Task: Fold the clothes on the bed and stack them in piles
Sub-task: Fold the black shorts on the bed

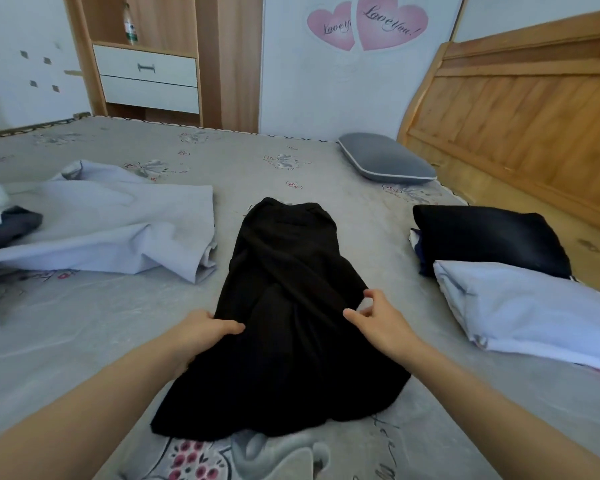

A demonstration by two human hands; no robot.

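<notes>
- Your skirt lies mid-bed.
- Unfolded shirt to its left.
- Two folded garments to its right.
- Pillow behind, by the headboard.

Two bare forearms came into the head view from the bottom corners — no sleeve, cuff or glove showed on either one. The left hand and the right hand were bare as well, with no ring, watch, bracelet or band at the wrists. The fingers were slim, and the nails were short and unpainted as far as could be told — nothing else of the person showed.
</notes>
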